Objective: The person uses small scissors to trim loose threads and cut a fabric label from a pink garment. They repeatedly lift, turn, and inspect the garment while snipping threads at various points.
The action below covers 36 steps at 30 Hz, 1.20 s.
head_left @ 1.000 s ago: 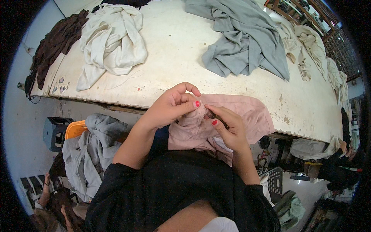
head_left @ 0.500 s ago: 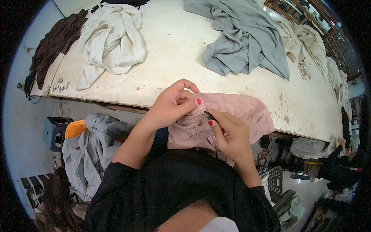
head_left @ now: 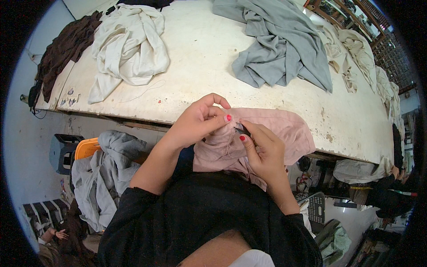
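A pink cloth (head_left: 280, 129) hangs over the table's near edge toward my body. My left hand (head_left: 200, 119) is closed on it, thumb and fingers pinching a gathered bit; the index finger arches above. Close to that pinch, my right hand (head_left: 265, 149) holds small dark thread snips (head_left: 240, 130) between thumb and fingers. The blades look parted and point at the cloth beside my left thumb. Most of the snips is hidden inside my right hand. Fine loose threads show on the cloth below the blades.
On the pale worn table (head_left: 195, 53) lie white cloth (head_left: 133, 49), grey cloth (head_left: 284, 49), brown cloth (head_left: 66, 44) and beige cloths (head_left: 360, 49). Grey garments (head_left: 106, 173) fill an orange container (head_left: 86, 148) at left. Another person's hand (head_left: 61, 234) shows lower left; a person in dark clothing (head_left: 398, 191) is at right.
The snips' blades now look spread apart, and my right hand has shifted very slightly. My left hand keeps its pinch on the cloth. Another person's hand has appeared at the lower left.
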Each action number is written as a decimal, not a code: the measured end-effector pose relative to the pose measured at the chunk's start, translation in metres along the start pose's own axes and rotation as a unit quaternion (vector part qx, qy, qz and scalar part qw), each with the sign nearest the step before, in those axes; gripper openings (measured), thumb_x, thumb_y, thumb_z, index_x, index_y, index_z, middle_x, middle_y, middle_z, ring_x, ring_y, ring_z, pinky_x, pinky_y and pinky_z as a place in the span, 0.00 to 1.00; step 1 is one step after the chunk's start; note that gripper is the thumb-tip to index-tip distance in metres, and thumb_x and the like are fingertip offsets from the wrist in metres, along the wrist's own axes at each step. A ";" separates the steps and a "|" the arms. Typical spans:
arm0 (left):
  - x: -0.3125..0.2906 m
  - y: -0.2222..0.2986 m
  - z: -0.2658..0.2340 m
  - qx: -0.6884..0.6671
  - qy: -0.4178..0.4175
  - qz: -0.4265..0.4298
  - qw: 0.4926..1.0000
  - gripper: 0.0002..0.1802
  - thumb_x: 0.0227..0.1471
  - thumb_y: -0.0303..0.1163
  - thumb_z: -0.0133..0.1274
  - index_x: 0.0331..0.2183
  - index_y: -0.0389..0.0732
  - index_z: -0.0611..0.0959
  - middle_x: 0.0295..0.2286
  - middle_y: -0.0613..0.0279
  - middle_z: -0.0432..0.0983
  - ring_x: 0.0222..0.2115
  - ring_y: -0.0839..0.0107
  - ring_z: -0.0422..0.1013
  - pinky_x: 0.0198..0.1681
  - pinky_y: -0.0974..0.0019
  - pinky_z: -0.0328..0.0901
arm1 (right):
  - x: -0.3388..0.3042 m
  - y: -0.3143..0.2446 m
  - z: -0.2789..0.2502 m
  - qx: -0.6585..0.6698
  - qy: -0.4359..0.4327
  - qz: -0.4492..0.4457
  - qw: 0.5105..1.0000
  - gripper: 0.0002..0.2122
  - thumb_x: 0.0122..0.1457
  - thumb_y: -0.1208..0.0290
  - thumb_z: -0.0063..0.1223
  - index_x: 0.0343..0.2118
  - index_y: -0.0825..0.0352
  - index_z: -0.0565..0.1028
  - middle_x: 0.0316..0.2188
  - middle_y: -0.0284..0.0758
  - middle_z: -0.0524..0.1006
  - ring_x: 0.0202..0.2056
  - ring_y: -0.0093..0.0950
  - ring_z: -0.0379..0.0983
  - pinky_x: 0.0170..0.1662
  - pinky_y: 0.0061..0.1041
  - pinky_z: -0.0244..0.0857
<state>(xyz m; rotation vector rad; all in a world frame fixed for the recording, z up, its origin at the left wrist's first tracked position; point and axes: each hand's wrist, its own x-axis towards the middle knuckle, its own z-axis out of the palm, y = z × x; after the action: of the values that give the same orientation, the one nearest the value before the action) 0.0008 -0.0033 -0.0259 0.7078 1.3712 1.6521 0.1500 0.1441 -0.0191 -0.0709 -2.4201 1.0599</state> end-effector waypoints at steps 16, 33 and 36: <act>0.004 -0.007 -0.007 -0.074 -0.038 -0.023 0.996 0.13 0.55 0.27 0.52 0.42 0.40 0.69 0.22 0.73 0.71 0.20 0.86 0.64 0.21 0.81 0.57 | 0.004 0.010 0.003 0.063 0.019 -0.016 0.998 0.11 0.55 0.80 0.53 0.42 0.71 0.75 0.31 0.38 0.78 0.32 0.27 0.75 0.37 0.20 0.66; -0.003 -0.008 -0.004 -0.029 -0.012 0.060 0.998 0.09 0.56 0.25 0.50 0.39 0.40 0.70 0.23 0.74 0.70 0.20 0.89 0.59 0.20 0.81 0.52 | 0.010 0.049 -0.007 0.058 0.033 0.072 0.995 0.14 0.61 0.71 0.47 0.48 0.71 0.72 0.29 0.33 0.74 0.32 0.23 0.69 0.39 0.19 0.61; -0.003 -0.010 -0.005 -0.038 -0.019 0.054 0.998 0.09 0.56 0.25 0.50 0.39 0.40 0.70 0.24 0.74 0.70 0.20 0.89 0.59 0.21 0.81 0.52 | -0.005 0.039 -0.009 0.158 -0.087 0.061 0.982 0.15 0.61 0.70 0.47 0.49 0.72 0.71 0.31 0.37 0.76 0.33 0.25 0.71 0.40 0.22 0.63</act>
<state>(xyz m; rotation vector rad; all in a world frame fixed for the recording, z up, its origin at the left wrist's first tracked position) 0.0003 -0.0080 -0.0363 0.7763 1.2553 1.7581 0.1524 0.1765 -0.0434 -0.0194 -2.3906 1.5514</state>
